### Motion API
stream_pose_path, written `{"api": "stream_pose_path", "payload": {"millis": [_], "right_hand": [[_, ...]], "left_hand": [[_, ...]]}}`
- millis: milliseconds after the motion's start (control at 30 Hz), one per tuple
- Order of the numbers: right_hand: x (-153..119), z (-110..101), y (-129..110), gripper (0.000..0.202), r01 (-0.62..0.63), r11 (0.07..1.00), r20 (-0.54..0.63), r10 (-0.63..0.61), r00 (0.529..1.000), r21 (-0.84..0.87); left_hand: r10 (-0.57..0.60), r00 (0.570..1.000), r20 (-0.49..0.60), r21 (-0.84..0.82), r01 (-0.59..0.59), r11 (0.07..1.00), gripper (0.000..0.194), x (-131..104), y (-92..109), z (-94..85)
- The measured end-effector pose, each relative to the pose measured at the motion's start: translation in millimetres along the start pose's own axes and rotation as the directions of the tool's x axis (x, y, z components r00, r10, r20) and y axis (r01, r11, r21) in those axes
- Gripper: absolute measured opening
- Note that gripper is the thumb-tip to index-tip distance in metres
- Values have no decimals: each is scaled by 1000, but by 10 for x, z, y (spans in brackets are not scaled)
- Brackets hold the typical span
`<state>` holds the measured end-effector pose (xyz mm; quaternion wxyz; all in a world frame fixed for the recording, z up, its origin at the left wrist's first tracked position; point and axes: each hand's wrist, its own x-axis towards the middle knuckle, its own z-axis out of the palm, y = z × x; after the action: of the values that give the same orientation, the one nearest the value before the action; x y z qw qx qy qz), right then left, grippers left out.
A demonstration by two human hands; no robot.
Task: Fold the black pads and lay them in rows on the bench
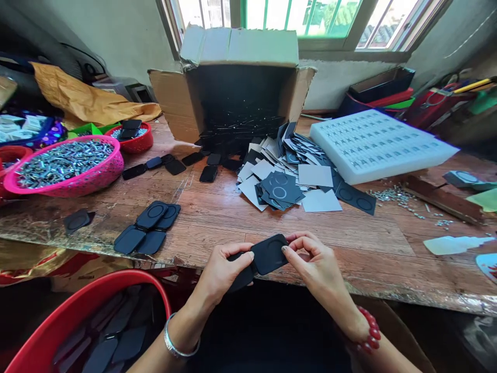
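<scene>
1. Pink plastic basket (77, 184): we see it far beyond and left of our left hand, heaped with small metal parts (70, 163).
2. Red tub (73, 296) sits below and left of that hand, with black panels inside.
3. Flat black pieces (149, 228) lie overlapping on the table, near our left hand, to its left.
4. Our left hand (227, 267) is closed on the left half of the black two-panel piece (267, 255), thumb on top.
5. That piece spans our two hands at the table's front edge.
6. Cards (314, 176) spread beyond both hands.
7. Our right hand (316, 261), fingers curled, pinches the piece's right edge.
8. White foam tray (407, 160) rests beyond and right of it.
</scene>
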<state>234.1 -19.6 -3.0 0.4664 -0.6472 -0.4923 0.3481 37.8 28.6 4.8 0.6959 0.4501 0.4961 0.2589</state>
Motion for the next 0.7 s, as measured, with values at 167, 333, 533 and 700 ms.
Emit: {"api": "stream_pose_path", "payload": {"millis": [167, 333, 533, 700], "right_hand": [[-40, -36, -41, 26, 171, 893, 29, -175, 984, -416], [-2, -116, -1, 38, 80, 767, -29, -128, 991, -637], [89, 141, 34, 44, -27, 998, 91, 33, 995, -64], [223, 300, 117, 57, -225, 965, 113, 211, 971, 136]], "left_hand": [[62, 998, 8, 63, -62, 996, 36, -14, -67, 18], [84, 996, -6, 48, -84, 995, 33, 6, -99, 3], [146, 988, 56, -62, -142, 988, 33, -77, -97, 4], [145, 988, -47, -47, -147, 988, 38, -100, -109, -274]]}}
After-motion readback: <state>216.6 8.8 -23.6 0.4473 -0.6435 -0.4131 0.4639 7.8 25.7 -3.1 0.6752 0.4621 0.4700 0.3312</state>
